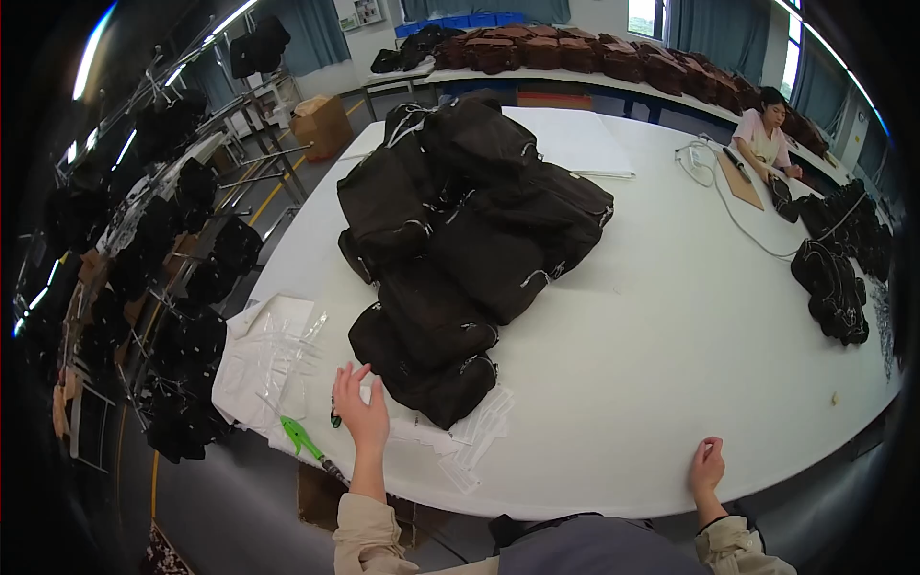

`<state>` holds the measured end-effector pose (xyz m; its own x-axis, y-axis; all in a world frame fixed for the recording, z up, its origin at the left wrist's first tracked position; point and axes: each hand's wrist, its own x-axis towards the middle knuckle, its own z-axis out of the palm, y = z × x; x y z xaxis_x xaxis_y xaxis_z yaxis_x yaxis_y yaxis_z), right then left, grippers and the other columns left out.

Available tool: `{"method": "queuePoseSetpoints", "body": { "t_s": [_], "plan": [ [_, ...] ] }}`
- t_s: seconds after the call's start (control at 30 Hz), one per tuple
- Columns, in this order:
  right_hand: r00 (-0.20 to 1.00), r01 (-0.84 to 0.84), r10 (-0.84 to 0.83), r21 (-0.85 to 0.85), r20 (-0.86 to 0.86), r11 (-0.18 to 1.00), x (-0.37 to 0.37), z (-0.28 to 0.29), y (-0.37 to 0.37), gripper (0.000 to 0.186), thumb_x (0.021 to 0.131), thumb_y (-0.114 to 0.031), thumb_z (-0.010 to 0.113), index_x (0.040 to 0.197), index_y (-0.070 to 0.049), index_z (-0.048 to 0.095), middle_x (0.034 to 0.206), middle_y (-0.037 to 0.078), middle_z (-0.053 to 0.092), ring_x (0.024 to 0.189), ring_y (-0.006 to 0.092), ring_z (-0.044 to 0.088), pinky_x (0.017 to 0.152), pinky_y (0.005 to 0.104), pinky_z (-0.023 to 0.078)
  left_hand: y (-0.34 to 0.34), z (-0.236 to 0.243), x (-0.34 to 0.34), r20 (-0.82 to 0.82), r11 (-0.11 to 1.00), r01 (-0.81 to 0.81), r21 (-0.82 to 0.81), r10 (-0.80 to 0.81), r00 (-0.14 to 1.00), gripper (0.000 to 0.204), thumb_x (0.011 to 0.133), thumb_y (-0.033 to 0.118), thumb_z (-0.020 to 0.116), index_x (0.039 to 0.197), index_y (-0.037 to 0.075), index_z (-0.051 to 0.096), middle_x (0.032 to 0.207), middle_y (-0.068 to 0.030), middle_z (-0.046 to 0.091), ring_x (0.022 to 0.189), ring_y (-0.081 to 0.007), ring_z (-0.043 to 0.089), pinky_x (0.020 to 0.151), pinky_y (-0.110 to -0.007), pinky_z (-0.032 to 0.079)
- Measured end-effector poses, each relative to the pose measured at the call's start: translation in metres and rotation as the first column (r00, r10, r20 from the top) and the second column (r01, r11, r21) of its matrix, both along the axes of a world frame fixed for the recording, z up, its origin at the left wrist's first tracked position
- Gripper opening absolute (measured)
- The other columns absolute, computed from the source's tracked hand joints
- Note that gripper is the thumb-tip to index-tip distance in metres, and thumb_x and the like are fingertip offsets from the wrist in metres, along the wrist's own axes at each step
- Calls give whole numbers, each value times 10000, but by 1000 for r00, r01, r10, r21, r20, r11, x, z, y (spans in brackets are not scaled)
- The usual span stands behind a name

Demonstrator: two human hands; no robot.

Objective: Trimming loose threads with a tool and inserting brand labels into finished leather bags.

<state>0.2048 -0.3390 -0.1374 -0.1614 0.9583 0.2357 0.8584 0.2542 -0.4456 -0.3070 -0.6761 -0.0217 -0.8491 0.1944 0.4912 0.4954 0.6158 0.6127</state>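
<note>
My left hand is raised over the table's near left part with its fingers apart, close to a pile of black cloth bundles with thin white cords. A small dark and green object shows at its outer side; whether the hand touches it is unclear. Left of that hand, a bright green tool with a dark, cord-like end lies at the table edge. Narrow white paper slips spread below the pile. My right hand rests near the front edge, fingers curled, with nothing visible in it.
Clear plastic bags lie on a white sheet at the left. Racks with black items stand beyond. At the far right, a person sits near black bundles, a brown board and a white cable.
</note>
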Motion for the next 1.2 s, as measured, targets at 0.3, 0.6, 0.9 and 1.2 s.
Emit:
{"method": "queuePoseSetpoints", "body": {
  "t_s": [0.3, 0.6, 0.9, 1.2],
  "plan": [
    [995, 14, -5, 92, -96, 996, -16, 18, -17, 72, 910, -142, 551, 972, -104, 549, 566, 59, 518, 503, 263, 538, 489, 392, 409, 238, 48, 51, 46, 777, 369, -509, -404, 914, 680, 808, 309, 688, 1393, 141, 386, 1404, -142, 422, 1307, -294, 399, 1094, -457, 272],
    [990, 0, 7, 54, -141, 999, -9, 25, -18, 73, 863, -109, 595, 928, -89, 568, 573, 45, 521, 502, 233, 541, 478, 367, 412, 299, 82, -35, -25, 908, 257, -331, -281, 959, 364, 851, 381, 608, 1036, 74, 676, 974, -190, 666, 915, -406, 621, 817, -459, 488],
    [966, -76, 71, -13, -248, 997, -2, 37, -5, 53, 840, -116, 622, 884, -105, 593, 557, 33, 520, 505, 223, 544, 483, 350, 418, 382, 292, 9, 138, 678, 431, 595, -615, 776, 250, 905, 226, 627, 995, -5, 665, 955, -74, 654, 828, -178, 640, 749, -353, 583],
    [785, -528, 494, 14, -374, 849, 34, 32, 17, 40, 807, -91, 640, 842, -98, 622, 600, 15, 588, 529, 191, 588, 493, 299, 447, 406, 341, 206, 308, 339, 916, 214, -913, 266, 599, 929, 401, 559, 1398, 60, 408, 1283, -116, 543, 1163, -195, 540, 1032, -380, 390]
  ]
}}
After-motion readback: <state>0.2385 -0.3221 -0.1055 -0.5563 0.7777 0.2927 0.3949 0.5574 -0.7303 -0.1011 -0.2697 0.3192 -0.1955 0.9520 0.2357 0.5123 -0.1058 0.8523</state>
